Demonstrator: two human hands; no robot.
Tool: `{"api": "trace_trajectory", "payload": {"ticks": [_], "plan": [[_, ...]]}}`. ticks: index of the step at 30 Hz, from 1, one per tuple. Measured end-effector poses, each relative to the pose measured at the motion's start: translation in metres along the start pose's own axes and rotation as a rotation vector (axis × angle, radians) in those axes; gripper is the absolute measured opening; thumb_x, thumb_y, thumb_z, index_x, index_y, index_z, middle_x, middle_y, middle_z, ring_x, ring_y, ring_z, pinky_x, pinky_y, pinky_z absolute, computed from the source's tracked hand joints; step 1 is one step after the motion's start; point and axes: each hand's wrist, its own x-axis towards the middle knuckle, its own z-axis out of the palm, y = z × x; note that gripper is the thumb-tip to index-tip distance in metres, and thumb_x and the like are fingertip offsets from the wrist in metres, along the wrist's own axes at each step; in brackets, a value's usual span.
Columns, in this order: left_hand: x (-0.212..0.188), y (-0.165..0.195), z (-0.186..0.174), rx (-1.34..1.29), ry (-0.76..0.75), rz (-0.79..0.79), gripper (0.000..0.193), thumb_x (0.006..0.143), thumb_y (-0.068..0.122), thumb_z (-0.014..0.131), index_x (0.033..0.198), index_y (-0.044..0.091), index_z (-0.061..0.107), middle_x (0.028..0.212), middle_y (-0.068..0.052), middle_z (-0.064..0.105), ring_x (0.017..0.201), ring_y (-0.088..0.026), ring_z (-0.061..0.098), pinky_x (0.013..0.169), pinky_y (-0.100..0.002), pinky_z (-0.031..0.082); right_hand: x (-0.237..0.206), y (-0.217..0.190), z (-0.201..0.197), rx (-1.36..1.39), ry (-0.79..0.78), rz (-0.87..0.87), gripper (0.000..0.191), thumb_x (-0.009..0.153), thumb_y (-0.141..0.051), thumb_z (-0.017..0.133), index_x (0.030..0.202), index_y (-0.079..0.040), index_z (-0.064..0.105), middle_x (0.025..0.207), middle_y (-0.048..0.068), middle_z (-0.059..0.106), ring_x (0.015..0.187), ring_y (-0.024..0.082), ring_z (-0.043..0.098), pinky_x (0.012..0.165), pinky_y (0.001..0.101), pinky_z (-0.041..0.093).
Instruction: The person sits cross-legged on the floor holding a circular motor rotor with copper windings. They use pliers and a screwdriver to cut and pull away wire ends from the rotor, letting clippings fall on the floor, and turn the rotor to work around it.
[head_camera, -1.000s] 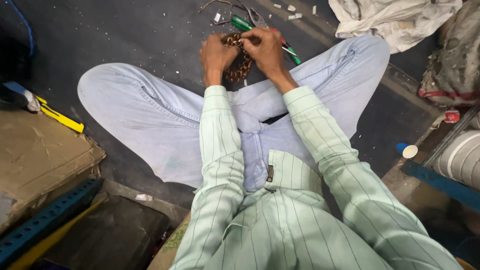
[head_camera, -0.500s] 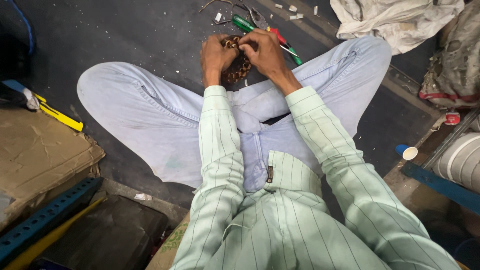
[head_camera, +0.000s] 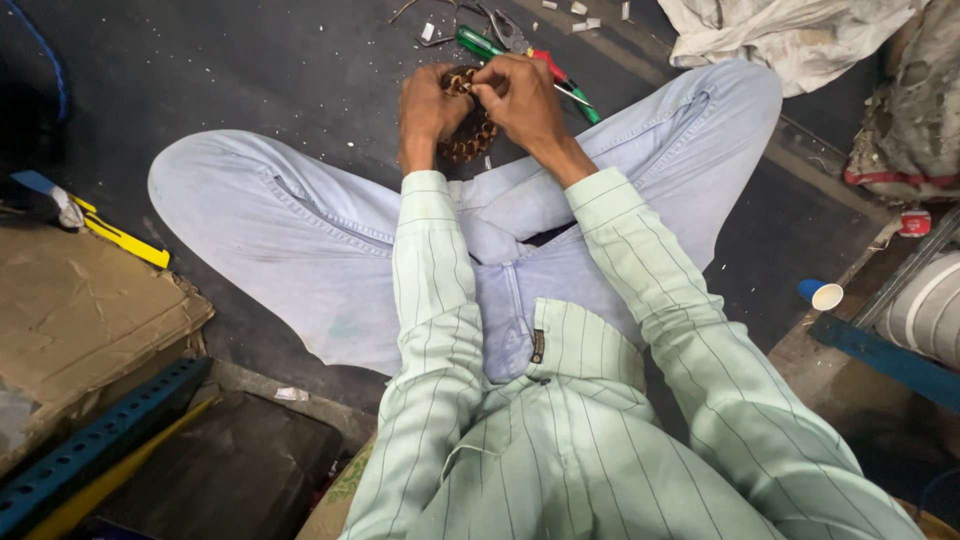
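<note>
Hands barely shifted, left hand (head_camera: 428, 110) cupping copper coil (head_camera: 468, 132), right hand (head_camera: 520, 95) pinching it

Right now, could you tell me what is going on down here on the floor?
A person sits cross-legged on the dark floor, holding a brown coil of copper-coloured winding over their lap. The left hand grips the coil's side while the right hand pinches at its top. A green screwdriver and pliers lie just beyond the hands, among small white scraps.
</note>
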Motion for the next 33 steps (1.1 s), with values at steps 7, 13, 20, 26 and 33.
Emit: {"api": "trace_trajectory", "payload": {"ticks": [7, 13, 20, 26, 33], "plan": [[0.003, -0.003, 0.007, 0.025, 0.063, -0.036, 0.04, 0.072, 0.03, 0.084, 0.11, 0.018, 0.078, 0.104, -0.012, 0.077, 0.103, -0.032, 0.072, 0.093, -0.041, 0.056, 0.006, 0.006, 0.0, 0.04, -0.022, 0.177, 0.015, 0.084, -0.01, 0.085, 0.089, 0.0, 0.075, 0.078, 0.007, 0.076, 0.068, 0.012, 0.072, 0.064, 0.0255, 0.058], [0.001, -0.002, 0.007, 0.002, 0.103, -0.095, 0.044, 0.071, 0.029, 0.083, 0.113, 0.017, 0.076, 0.11, -0.014, 0.076, 0.107, -0.033, 0.071, 0.094, -0.042, 0.055, 0.003, 0.0, -0.004, -0.054, -0.004, 0.02, 0.013, 0.085, -0.006, 0.082, 0.094, 0.002, 0.077, 0.086, 0.011, 0.075, 0.073, 0.016, 0.074, 0.067, 0.0277, 0.059], [-0.003, 0.005, 0.005, -0.008, 0.092, -0.156, 0.039, 0.074, 0.029, 0.079, 0.112, 0.019, 0.078, 0.11, -0.014, 0.075, 0.108, -0.035, 0.07, 0.093, -0.044, 0.055, 0.003, -0.008, -0.005, -0.105, -0.038, -0.03, 0.014, 0.087, -0.005, 0.079, 0.098, 0.004, 0.077, 0.088, 0.012, 0.074, 0.073, 0.019, 0.073, 0.066, 0.0296, 0.059], [-0.004, 0.005, 0.002, -0.034, 0.097, -0.081, 0.034, 0.073, 0.031, 0.079, 0.105, 0.017, 0.079, 0.103, -0.014, 0.078, 0.102, -0.035, 0.073, 0.09, -0.044, 0.056, 0.005, -0.002, -0.006, 0.031, -0.05, 0.019, 0.012, 0.09, -0.01, 0.079, 0.097, 0.0, 0.078, 0.085, 0.008, 0.077, 0.074, 0.014, 0.073, 0.069, 0.0267, 0.058], [-0.007, 0.012, 0.0, -0.019, 0.116, -0.121, 0.035, 0.074, 0.033, 0.08, 0.106, 0.019, 0.079, 0.103, -0.017, 0.076, 0.104, -0.038, 0.071, 0.09, -0.047, 0.055, 0.004, 0.012, 0.016, 0.107, 0.101, 0.2, 0.012, 0.088, -0.01, 0.079, 0.087, 0.0, 0.074, 0.076, 0.003, 0.074, 0.066, 0.006, 0.066, 0.061, 0.0251, 0.055]]}}
